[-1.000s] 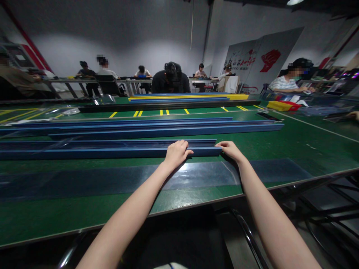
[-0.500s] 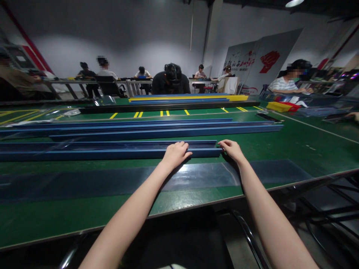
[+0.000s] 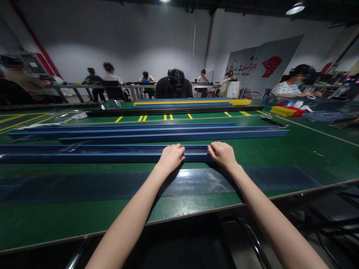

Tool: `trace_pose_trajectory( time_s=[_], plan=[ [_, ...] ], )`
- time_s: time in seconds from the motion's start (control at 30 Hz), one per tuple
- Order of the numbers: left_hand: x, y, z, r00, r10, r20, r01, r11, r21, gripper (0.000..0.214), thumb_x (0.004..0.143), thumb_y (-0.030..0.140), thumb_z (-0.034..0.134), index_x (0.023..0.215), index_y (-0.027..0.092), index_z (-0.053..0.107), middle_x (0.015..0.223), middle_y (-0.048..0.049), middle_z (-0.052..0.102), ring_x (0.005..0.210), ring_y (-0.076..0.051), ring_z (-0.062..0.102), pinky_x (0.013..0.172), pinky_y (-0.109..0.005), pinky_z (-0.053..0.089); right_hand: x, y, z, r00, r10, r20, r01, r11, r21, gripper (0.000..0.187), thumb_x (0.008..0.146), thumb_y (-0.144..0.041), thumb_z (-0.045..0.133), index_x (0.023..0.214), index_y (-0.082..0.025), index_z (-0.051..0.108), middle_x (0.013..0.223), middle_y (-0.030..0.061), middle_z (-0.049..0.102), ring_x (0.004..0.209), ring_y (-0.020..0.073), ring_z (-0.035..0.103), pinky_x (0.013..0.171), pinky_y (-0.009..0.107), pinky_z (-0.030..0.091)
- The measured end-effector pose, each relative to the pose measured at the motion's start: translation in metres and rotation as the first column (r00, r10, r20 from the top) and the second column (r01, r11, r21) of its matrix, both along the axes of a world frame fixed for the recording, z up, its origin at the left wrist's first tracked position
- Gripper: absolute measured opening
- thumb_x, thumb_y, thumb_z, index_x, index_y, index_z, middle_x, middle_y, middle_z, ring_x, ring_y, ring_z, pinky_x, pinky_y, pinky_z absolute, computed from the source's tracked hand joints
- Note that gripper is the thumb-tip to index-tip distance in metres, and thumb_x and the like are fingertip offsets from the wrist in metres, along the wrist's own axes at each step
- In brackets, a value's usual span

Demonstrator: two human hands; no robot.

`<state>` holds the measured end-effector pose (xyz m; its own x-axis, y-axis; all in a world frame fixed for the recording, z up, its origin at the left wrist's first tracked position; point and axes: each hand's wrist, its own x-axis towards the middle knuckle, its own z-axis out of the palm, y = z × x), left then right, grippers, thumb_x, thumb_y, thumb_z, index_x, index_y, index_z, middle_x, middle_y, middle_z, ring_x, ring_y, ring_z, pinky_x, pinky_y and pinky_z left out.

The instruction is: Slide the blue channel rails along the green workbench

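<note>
A long blue channel-shaped strip (image 3: 112,158) lies across the green table in front of me, its open side up. My left hand (image 3: 172,155) is closed over its near wall, a little short of the right end. Around that right end my right hand (image 3: 223,154) has its fingers curled, hiding the tip of the strip. Some clear film (image 3: 74,147) shows inside the channel toward the left. Nearer to me, a wide clear plastic sheet (image 3: 196,181) lies flat beneath my wrists.
More blue strips (image 3: 179,135) lie parallel just beyond. Farther back are a black strip (image 3: 168,111) and yellow strips (image 3: 196,102). A phone (image 3: 270,121) and a yellow tray (image 3: 282,111) sit at the right. Several people work across the room; one person (image 3: 174,84) bends over the table opposite.
My right hand has shifted left and closed around the strip's right end, where its fingertips were only touching before. My left hand stays on the strip. The view has tilted up slightly.
</note>
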<state>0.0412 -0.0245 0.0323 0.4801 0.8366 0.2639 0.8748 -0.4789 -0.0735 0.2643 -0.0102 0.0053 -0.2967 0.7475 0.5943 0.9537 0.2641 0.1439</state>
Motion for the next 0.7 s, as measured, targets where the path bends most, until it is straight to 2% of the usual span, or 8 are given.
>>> trace_pose_trajectory(
  time_s=[0.1, 0.17, 0.4, 0.7],
  plan=[
    [-0.006, 0.003, 0.004, 0.999, 0.037, -0.02, -0.038, 0.999, -0.039, 0.015, 0.077, 0.033, 0.06, 0.085, 0.021, 0.06, 0.092, -0.0032, 0.063, 0.089, -0.019, 0.059, 0.072, -0.026, 0.042, -0.019, 0.001, 0.003, 0.994, 0.09, 0.061, -0.086, 0.995, -0.059, 0.04, 0.087, -0.031, 0.032, 0.063, -0.017, 0.061, 0.064, 0.0066, 0.063, 0.059, 0.0123, 0.05, 0.057, 0.027, 0.023],
    [-0.01, 0.005, 0.005, 0.998, 0.053, -0.028, -0.055, 0.996, -0.074, 0.017, 0.076, 0.036, 0.06, 0.085, 0.021, 0.061, 0.092, -0.0027, 0.064, 0.087, -0.019, 0.059, 0.071, -0.025, 0.042, -0.03, 0.001, 0.003, 0.993, 0.106, 0.061, -0.101, 0.991, -0.087, 0.04, 0.086, -0.03, 0.032, 0.064, -0.017, 0.063, 0.065, 0.0073, 0.064, 0.058, 0.0124, 0.052, 0.056, 0.027, 0.022],
    [-0.017, 0.011, 0.002, 0.998, 0.039, -0.044, -0.044, 0.989, -0.138, 0.025, 0.08, 0.043, 0.052, 0.083, 0.02, 0.062, 0.09, -0.0045, 0.066, 0.085, -0.02, 0.062, 0.064, -0.024, 0.042, -0.054, 0.006, 0.001, 0.997, -0.049, -0.052, 0.044, 0.994, -0.103, 0.046, 0.087, -0.032, 0.03, 0.063, -0.016, 0.065, 0.069, 0.0096, 0.068, 0.058, 0.0142, 0.057, 0.05, 0.028, 0.019],
    [-0.019, 0.018, -0.006, 0.999, 0.005, -0.045, -0.009, 0.995, -0.101, 0.029, 0.083, 0.046, 0.048, 0.088, 0.021, 0.062, 0.094, -0.0053, 0.066, 0.087, -0.019, 0.061, 0.067, -0.024, 0.043, -0.056, 0.019, -0.004, 0.999, -0.018, -0.05, 0.014, 0.998, -0.069, 0.041, 0.082, -0.03, 0.034, 0.061, -0.015, 0.065, 0.067, 0.0106, 0.067, 0.057, 0.0156, 0.056, 0.051, 0.028, 0.022]
  ],
)
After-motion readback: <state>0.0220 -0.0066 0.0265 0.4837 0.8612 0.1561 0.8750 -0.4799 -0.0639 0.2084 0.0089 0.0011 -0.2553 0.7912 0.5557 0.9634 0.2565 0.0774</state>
